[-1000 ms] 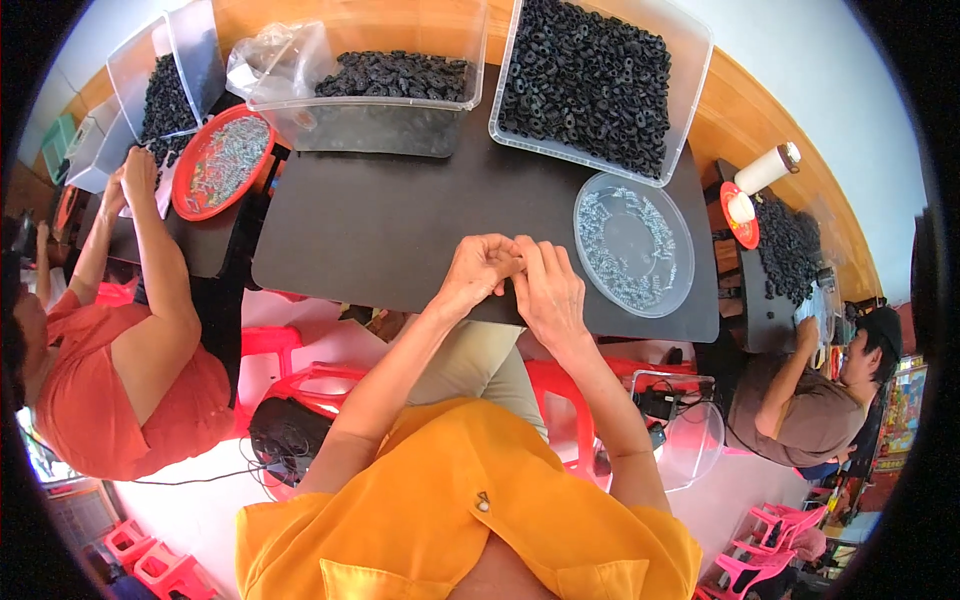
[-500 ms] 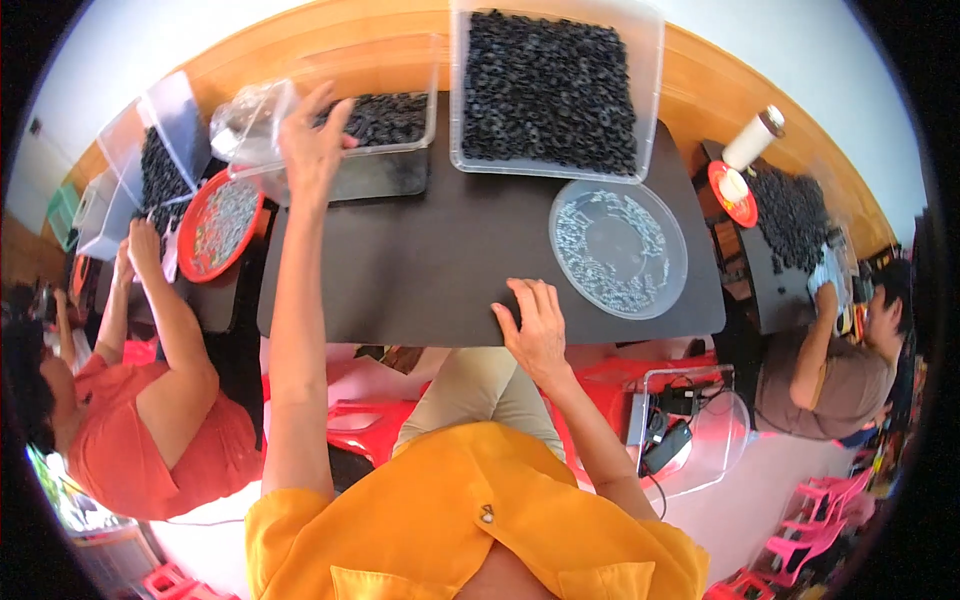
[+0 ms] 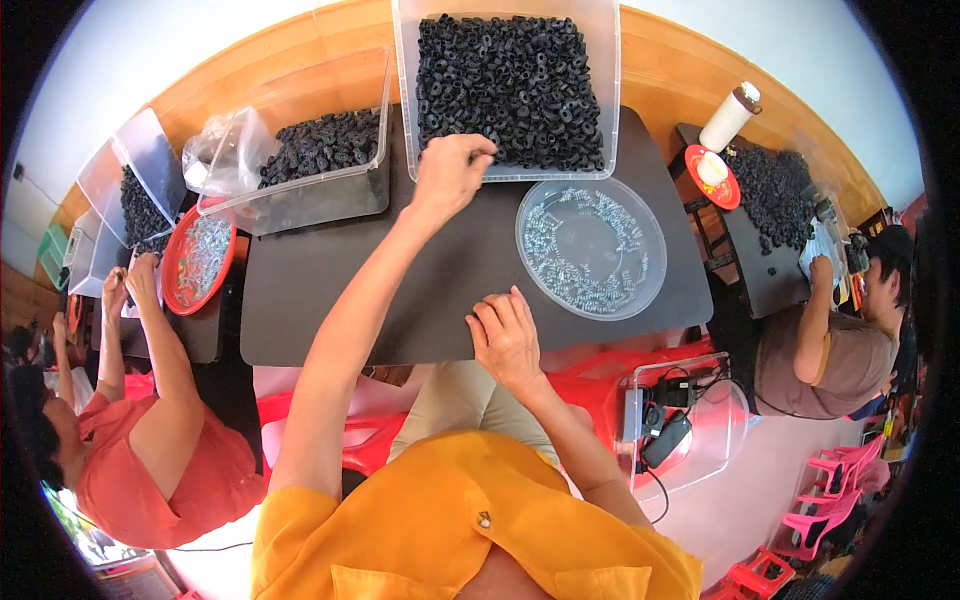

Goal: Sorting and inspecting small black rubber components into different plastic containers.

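My left hand (image 3: 450, 180) is over the near left edge of a large clear bin (image 3: 612, 90). Its fingers are curled together, and what they hold, if anything, is hidden. Small black ring-shaped parts (image 3: 510, 90) fill that bin. My right hand (image 3: 508, 340) rests at the table's near edge, fingers loosely bent and apart, with nothing visible in them. Beyond it to the right lies a round clear tray (image 3: 590, 250) with many small shiny metal pieces around its floor. A clear tub (image 3: 310, 200) at the left holds black parts (image 3: 325, 145) that look chunkier.
The dark table (image 3: 350, 290) bears these containers. At the left, a person in red (image 3: 160, 450) works beside a red basin (image 3: 200, 260) of metal pieces. At the right, a person in brown (image 3: 830, 360) sits near a heap of black parts (image 3: 775, 200) and a white bottle (image 3: 730, 118).
My left hand has moved right from above the left tub to the large bin, and its spread fingers have curled. My right hand has shifted slightly left and nearer. The view has shifted too.
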`<state>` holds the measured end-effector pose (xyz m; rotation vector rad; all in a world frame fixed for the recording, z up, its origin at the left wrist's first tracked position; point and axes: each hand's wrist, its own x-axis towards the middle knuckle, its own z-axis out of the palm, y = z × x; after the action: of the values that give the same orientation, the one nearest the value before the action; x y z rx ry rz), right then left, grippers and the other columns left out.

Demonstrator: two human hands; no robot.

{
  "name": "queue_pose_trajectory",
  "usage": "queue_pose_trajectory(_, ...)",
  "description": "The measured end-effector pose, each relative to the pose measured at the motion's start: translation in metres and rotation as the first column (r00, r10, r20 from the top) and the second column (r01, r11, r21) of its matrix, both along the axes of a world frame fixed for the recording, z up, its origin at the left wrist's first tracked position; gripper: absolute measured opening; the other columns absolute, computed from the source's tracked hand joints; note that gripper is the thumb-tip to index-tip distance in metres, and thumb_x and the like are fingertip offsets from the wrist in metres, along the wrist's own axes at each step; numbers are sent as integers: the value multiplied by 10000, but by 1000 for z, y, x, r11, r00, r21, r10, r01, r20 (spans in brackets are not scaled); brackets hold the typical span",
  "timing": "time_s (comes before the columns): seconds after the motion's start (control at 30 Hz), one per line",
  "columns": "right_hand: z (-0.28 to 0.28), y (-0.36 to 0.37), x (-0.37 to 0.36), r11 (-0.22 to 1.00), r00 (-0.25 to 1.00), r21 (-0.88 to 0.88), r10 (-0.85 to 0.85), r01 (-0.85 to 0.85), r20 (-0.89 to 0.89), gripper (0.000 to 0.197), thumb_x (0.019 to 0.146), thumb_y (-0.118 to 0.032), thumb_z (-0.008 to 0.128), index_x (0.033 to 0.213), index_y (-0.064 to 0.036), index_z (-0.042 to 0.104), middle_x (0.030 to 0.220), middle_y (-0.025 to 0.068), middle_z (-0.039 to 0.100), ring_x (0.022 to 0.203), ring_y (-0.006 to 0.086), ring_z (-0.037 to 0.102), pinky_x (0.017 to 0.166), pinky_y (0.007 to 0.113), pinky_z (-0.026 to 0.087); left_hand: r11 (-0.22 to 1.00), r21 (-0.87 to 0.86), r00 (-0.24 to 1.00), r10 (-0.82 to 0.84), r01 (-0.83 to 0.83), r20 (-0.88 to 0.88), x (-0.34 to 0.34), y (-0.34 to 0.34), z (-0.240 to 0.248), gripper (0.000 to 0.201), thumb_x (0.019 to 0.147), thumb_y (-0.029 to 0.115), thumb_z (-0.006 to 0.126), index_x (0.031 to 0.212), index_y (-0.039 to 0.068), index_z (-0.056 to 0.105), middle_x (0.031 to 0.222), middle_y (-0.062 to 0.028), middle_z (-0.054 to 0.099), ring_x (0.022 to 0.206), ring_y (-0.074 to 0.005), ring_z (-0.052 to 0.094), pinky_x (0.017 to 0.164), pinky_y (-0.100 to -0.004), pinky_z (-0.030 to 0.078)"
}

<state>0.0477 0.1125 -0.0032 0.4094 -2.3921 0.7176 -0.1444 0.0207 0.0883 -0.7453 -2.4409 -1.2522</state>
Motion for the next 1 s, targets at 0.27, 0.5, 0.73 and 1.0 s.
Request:
queue_pose_trajectory(0.27, -2, 0, 2, 1000, 1000, 9, 12, -12, -22, 109, 741, -75, 634, 818, -19, 581, 857, 110, 524, 841, 277, 517, 906, 422, 431, 984, -171, 996, 44, -56, -74, -40, 69, -26, 331, 676, 60, 711, 997, 77, 631, 897, -125, 559, 846, -321, 583, 718, -411, 472)
queue_pose_trajectory(0.5, 3, 0, 1, 1000, 999, -25, 2, -3, -33, 104, 725, -50, 649, 806, -24, 589, 842, 95, 545, 834, 273, 540, 896, 410, 449, 993, -104, 983, 35, -54, -178, -50, 69, -29, 211, 663, 68, 712, 801, 32, 557, 798, -121, 578, 729, -318, 592, 637, -409, 473)
queue_pose_trajectory(0.73, 8, 10, 8, 981, 999, -190, 44, -43, 1, 113, 723, -35, 651, 818, -27, 590, 820, 95, 552, 780, 261, 547, 752, 373, 485, 965, 250, 997, -77, 80, -23, -15, 45, -33, 225, 674, 65, 720, 888, 44, 655, 717, -76, 619, 593, -136, 573, 554, -281, 458)
queue_pose_trajectory(1.0, 63, 115, -11, 943, 944, -125, -289, 309, 158, 87, 752, -27, 611, 839, -21, 612, 801, 131, 576, 755, 330, 568, 655, 420, 450, 723, 680, 697, -425, -122, 577, 107, -25, -65, 154, 822, 40, 628, 964, -18, 614, 820, -67, 637, 709, -128, 627, 670, -251, 540)
